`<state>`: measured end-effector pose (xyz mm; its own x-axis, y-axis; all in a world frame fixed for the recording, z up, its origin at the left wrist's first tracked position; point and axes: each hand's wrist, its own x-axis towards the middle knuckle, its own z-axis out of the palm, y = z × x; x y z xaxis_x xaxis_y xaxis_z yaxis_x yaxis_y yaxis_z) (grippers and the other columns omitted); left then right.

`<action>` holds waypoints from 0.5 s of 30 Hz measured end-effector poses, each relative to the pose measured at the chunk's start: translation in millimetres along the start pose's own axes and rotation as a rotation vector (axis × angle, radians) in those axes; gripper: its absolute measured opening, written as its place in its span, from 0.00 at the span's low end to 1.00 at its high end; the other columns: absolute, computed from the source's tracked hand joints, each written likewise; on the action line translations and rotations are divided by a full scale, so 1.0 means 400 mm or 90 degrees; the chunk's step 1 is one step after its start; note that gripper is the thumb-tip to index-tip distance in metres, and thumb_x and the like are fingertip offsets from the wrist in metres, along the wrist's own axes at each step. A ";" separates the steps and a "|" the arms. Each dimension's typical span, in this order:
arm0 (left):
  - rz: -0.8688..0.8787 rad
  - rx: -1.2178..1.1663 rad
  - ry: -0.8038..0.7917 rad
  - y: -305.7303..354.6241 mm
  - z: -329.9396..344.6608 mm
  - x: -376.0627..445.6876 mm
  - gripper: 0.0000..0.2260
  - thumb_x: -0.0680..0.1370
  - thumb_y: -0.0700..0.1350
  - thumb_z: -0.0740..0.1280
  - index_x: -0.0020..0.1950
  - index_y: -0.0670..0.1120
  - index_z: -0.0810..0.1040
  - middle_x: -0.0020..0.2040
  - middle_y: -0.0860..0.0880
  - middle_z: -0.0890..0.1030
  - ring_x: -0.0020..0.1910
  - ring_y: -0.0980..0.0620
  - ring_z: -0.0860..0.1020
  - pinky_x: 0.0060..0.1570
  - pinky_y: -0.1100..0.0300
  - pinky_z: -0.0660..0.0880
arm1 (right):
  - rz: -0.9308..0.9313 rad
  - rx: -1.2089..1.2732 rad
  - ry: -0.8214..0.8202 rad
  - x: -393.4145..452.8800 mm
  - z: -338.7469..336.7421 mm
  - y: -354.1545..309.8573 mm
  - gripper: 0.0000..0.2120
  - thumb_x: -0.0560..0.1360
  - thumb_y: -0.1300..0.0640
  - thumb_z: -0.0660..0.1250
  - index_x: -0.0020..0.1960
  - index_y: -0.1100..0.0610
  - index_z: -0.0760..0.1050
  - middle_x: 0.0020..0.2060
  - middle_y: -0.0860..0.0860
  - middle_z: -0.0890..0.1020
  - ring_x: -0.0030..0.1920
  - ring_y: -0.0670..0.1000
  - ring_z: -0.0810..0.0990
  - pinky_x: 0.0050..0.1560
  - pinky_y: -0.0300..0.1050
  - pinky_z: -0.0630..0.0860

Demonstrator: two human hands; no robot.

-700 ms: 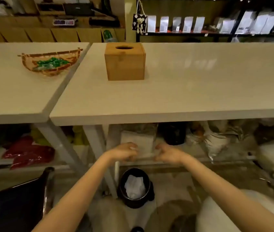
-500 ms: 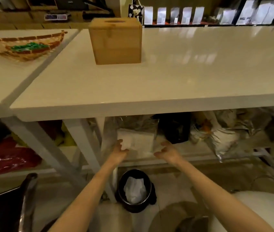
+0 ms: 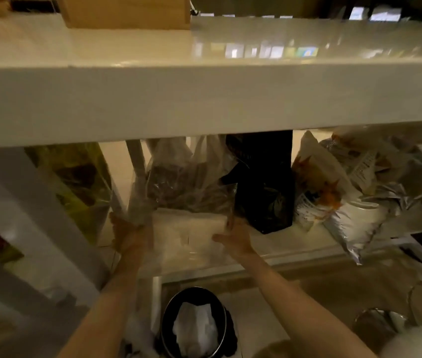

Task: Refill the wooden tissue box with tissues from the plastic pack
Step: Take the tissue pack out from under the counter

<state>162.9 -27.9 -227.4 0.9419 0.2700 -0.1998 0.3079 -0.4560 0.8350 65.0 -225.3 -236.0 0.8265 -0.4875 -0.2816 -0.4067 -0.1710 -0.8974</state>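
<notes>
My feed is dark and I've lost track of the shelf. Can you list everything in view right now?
Wooden tissue box: one, tan, on the white table top, top cut off by the frame.
White table: one, glossy, across the upper view.
White tissues in a clear plastic pack: one, on the lower shelf between the hands.
Clear plastic bags: at least two, behind the pack.
Black pouch: one, upright, right of the pack.
Silvery printed bags: several, far right of the shelf.
Black round bin: one, on the floor, white paper inside.
Left hand: grip on the pack's left end.
Right hand: grip on the pack's right end.
</notes>
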 end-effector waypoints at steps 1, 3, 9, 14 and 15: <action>-0.024 -0.027 -0.001 -0.009 0.003 0.013 0.33 0.75 0.40 0.64 0.74 0.39 0.50 0.68 0.33 0.68 0.66 0.34 0.68 0.64 0.45 0.65 | 0.017 0.024 -0.005 0.003 0.006 0.000 0.30 0.68 0.69 0.71 0.67 0.62 0.63 0.57 0.51 0.69 0.60 0.54 0.71 0.58 0.47 0.71; -0.033 -0.002 -0.010 -0.012 0.010 0.013 0.27 0.77 0.41 0.62 0.73 0.40 0.55 0.57 0.34 0.76 0.59 0.38 0.73 0.54 0.51 0.71 | 0.030 0.017 -0.009 0.015 0.012 0.007 0.25 0.68 0.67 0.71 0.62 0.59 0.67 0.53 0.50 0.70 0.55 0.52 0.72 0.56 0.49 0.73; 0.026 0.148 -0.043 0.009 0.002 -0.027 0.15 0.78 0.43 0.60 0.55 0.32 0.75 0.56 0.32 0.77 0.58 0.35 0.75 0.54 0.50 0.70 | 0.022 -0.055 -0.022 -0.009 -0.034 -0.005 0.20 0.68 0.63 0.72 0.59 0.64 0.73 0.49 0.55 0.75 0.57 0.60 0.77 0.52 0.49 0.73; 0.030 0.146 -0.073 0.061 -0.060 -0.126 0.11 0.75 0.41 0.62 0.47 0.35 0.80 0.52 0.33 0.80 0.55 0.36 0.76 0.52 0.52 0.70 | 0.046 -0.079 -0.022 -0.086 -0.129 -0.044 0.11 0.68 0.63 0.73 0.49 0.62 0.75 0.48 0.59 0.78 0.56 0.62 0.78 0.48 0.47 0.72; 0.034 0.145 -0.087 0.073 -0.075 -0.150 0.11 0.75 0.42 0.63 0.47 0.35 0.80 0.52 0.33 0.80 0.54 0.36 0.77 0.49 0.53 0.69 | 0.050 -0.085 -0.023 -0.108 -0.153 -0.054 0.15 0.69 0.62 0.72 0.54 0.63 0.75 0.51 0.59 0.78 0.55 0.60 0.77 0.47 0.46 0.71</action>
<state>111.4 -31.9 -175.9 0.9623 0.1301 -0.2391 0.2648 -0.6501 0.7122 14.2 -253.2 -183.8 0.8026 -0.4732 -0.3631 -0.5168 -0.2478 -0.8194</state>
